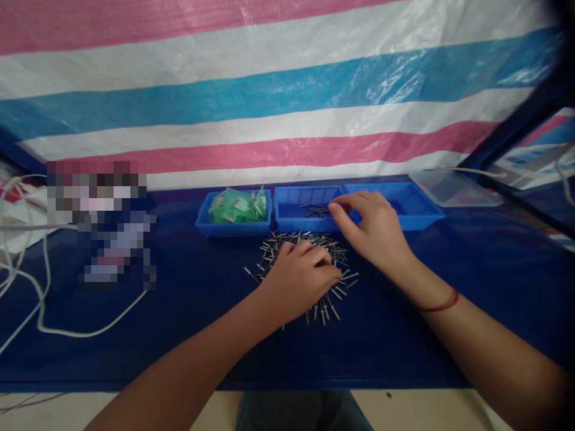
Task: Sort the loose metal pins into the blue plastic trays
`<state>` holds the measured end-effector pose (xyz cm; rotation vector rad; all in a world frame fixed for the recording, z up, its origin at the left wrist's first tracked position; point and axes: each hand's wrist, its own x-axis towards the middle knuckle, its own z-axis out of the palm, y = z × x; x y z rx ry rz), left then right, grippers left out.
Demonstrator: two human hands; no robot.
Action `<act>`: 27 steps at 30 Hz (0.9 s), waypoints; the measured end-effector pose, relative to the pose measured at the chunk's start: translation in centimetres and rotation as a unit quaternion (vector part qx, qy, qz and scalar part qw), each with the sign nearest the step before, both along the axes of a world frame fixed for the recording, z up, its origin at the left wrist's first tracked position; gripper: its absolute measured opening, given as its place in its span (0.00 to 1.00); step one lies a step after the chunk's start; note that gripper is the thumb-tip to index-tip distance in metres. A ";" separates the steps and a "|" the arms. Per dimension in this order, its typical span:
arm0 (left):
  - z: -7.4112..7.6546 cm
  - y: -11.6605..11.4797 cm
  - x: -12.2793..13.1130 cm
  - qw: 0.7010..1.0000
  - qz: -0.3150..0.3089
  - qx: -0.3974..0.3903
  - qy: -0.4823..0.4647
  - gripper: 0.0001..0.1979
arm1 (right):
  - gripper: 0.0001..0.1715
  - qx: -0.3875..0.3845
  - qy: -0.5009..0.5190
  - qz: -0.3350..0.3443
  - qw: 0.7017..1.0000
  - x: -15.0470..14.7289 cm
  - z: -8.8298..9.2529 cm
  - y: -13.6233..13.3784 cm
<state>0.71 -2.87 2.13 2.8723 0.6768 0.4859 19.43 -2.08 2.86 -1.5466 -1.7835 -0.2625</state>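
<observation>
A loose pile of silver blind rivets lies on the dark blue table. My left hand rests over it, fingers curled down into the rivets and thumb bent inward; the fingertips are hidden. Behind the pile, a blue plastic bin holds several rivets on its floor. Over this bin's right end is my right hand, thumb and forefinger tips brought together close to those rivets. Whatever lies between these tips is too small to make out.
Left of the middle bin, another blue bin contains green plastic packets. A third blue bin adjoins on the right, beside a clear plastic lid. White cables trail across the left side. Striped sheeting hangs behind.
</observation>
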 end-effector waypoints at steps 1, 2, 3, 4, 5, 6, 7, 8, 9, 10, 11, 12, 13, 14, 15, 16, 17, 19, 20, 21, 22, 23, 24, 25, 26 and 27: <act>0.0 -0.2 0.2 1.000 0.004 0.008 0.017 0.11 | 0.14 0.001 0.003 0.005 1.000 -0.1 0.1 -0.1; 0.0 -0.3 0.4 0.999 0.010 0.014 0.032 0.11 | 0.13 0.000 0.005 0.008 1.000 -0.3 0.2 -0.2; 0.0 -0.4 0.5 0.999 0.017 0.016 0.046 0.11 | 0.13 -0.001 0.007 0.010 1.000 -0.4 0.2 -0.2; 0.2 -0.5 0.6 0.998 0.024 0.017 0.057 0.11 | 0.12 -0.003 0.009 0.013 1.000 -0.5 0.3 -0.3; 0.4 -0.5 0.8 0.997 0.031 0.016 0.066 0.11 | 0.11 -0.005 0.011 0.014 1.000 -0.6 0.3 -0.3; 0.6 -0.6 0.8 0.996 0.037 0.015 0.075 0.11 | 0.11 -0.006 0.013 0.017 1.000 -0.7 0.3 -0.4; 0.8 -0.6 0.9 0.995 0.044 0.013 0.083 0.11 | 0.11 -0.007 0.016 0.019 1.000 -0.8 0.3 -0.4; 1.0 -0.7 0.9 0.995 0.050 0.011 0.090 0.10 | 0.10 -0.008 0.019 0.022 1.000 -0.9 0.3 -0.5; 1.1 -0.8 0.9 0.994 0.055 0.009 0.097 0.10 | 0.10 -0.009 0.022 0.024 0.999 -1.0 0.3 -0.6; 1.1 -0.8 1.0 0.993 0.059 0.010 0.103 0.10 | 0.10 -0.010 0.026 0.025 0.999 -1.2 0.4 -0.6; 1.1 -0.9 1.0 0.992 0.060 0.014 0.107 0.10 | 0.09 -0.012 0.029 0.025 0.999 -1.3 0.4 -0.7; 1.0 -1.0 1.0 0.992 0.061 0.021 0.110 0.10 | 0.09 -0.015 0.032 0.027 0.999 -1.3 0.5 -0.7; 0.8 -1.1 1.1 0.991 0.062 0.032 0.111 0.11 | 0.09 -0.018 0.034 0.029 0.999 -1.4 0.5 -0.8; 0.6 -1.1 1.1 0.991 0.063 0.044 0.109 0.11 | 0.09 -0.022 0.035 0.032 0.999 -1.4 0.5 -0.8; 0.4 -1.2 1.1 0.991 0.063 0.056 0.106 0.11 | 0.10 -0.025 0.035 0.036 0.998 -1.4 0.5 -0.8; 0.2 -1.3 1.2 0.991 0.063 0.067 0.101 0.10 | 0.10 -0.027 0.036 0.041 0.998 -1.3 0.4 -0.8; 0.1 -1.3 1.2 0.991 0.062 0.075 0.096 0.10 | 0.10 -0.028 0.036 0.046 0.998 -1.3 0.4 -0.7; 0.0 -1.2 1.1 0.991 0.057 0.082 0.088 0.09 | 0.10 -0.029 0.038 0.051 0.998 -1.3 0.3 -0.7; 0.0 -1.1 1.0 0.991 0.055 0.082 0.086 0.08 | 0.10 -0.029 0.040 0.052 0.997 -1.3 0.3 -0.8; 0.1 -1.1 0.9 0.992 0.053 0.080 0.084 0.08 | 0.10 -0.030 0.042 0.053 0.997 -1.3 0.3 -0.8; 0.2 -1.0 0.9 0.992 0.052 0.077 0.081 0.08 | 0.10 -0.030 0.043 0.054 0.997 -1.4 0.3 -0.8; 0.2 -1.0 0.8 0.993 0.052 0.073 0.078 0.08 | 0.10 -0.031 0.043 0.054 0.997 -1.5 0.3 -0.8; 0.3 -1.0 0.8 0.993 0.053 0.071 0.077 0.08 | 0.10 -0.031 0.042 0.056 0.997 -1.5 0.3 -0.9; 0.3 -1.0 0.8 0.993 0.054 0.071 0.076 0.08 | 0.09 -0.031 0.041 0.057 0.997 -1.6 0.3 -0.9; 0.2 -1.0 0.9 0.993 0.057 0.073 0.076 0.08 | 0.09 -0.032 0.040 0.060 0.997 -1.7 0.3 -0.9; 0.1 -1.1 1.0 0.992 0.060 0.077 0.077 0.09 | 0.09 -0.032 0.040 0.062 0.997 -1.8 0.2 -0.9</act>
